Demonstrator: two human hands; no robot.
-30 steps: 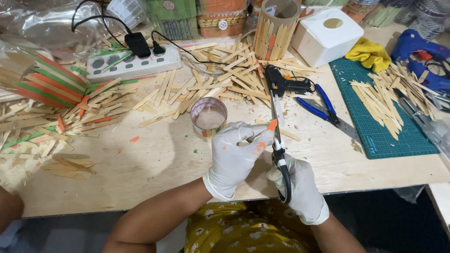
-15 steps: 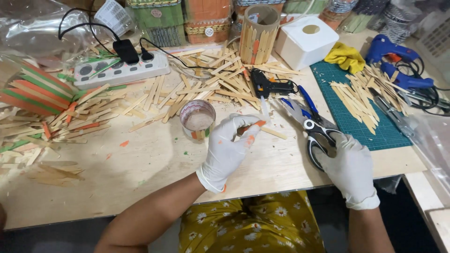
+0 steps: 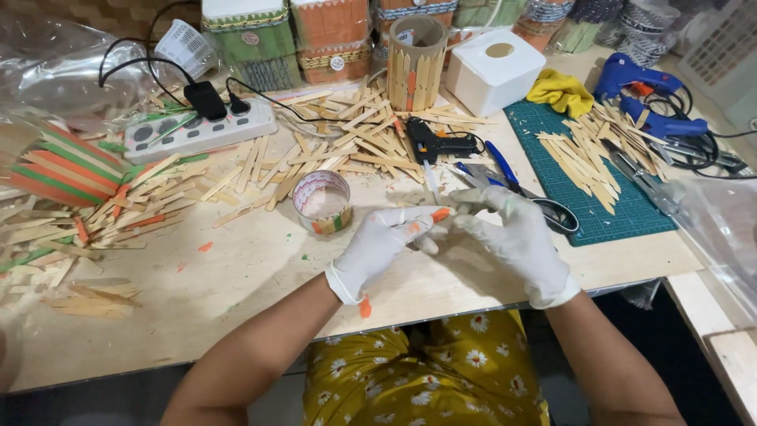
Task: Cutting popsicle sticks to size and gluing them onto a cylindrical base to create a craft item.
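Your left hand (image 3: 378, 248) pinches a small orange stick (image 3: 438, 214) for steadiness, just right of the tape roll (image 3: 322, 202); your right hand (image 3: 512, 237), fingers loosely open, touches its tip.

Tape roll (image 3: 322, 202) and scissors (image 3: 520, 193) flanking

Pale Wooden Worktable Under Craft Clutter

The pale wooden worktable (image 3: 236, 276) is being covered by loose flat wooden sticks (image 3: 347, 146). A white power strip (image 3: 193, 132), a green cutting mat (image 3: 587, 189) and a black glue gun (image 3: 435, 146) are being carried on it.
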